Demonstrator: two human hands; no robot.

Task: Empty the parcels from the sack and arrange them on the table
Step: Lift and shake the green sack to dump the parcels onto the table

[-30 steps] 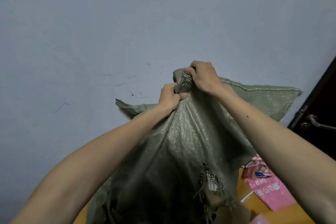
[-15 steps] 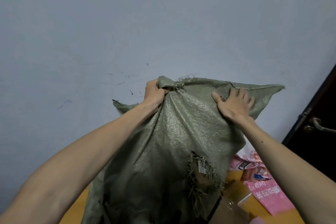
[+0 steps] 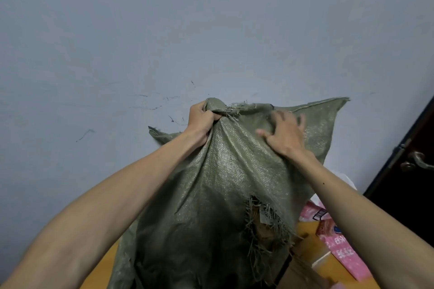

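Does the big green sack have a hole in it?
Yes, the green sack has a frayed hole low on its front, and a white label shows through it.

**Print in view, none of it legible**

The pink parcel (image 3: 347,254) on the table carries white characters too blurred to read. A barcode label (image 3: 320,213) on pink wrapping above it shows no legible digits. A white label (image 3: 265,214) seen through the tear in the sack (image 3: 223,183) is equally unreadable.

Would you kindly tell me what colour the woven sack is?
The woven sack is a dull olive green with a slight sheen, seen best in the head view.
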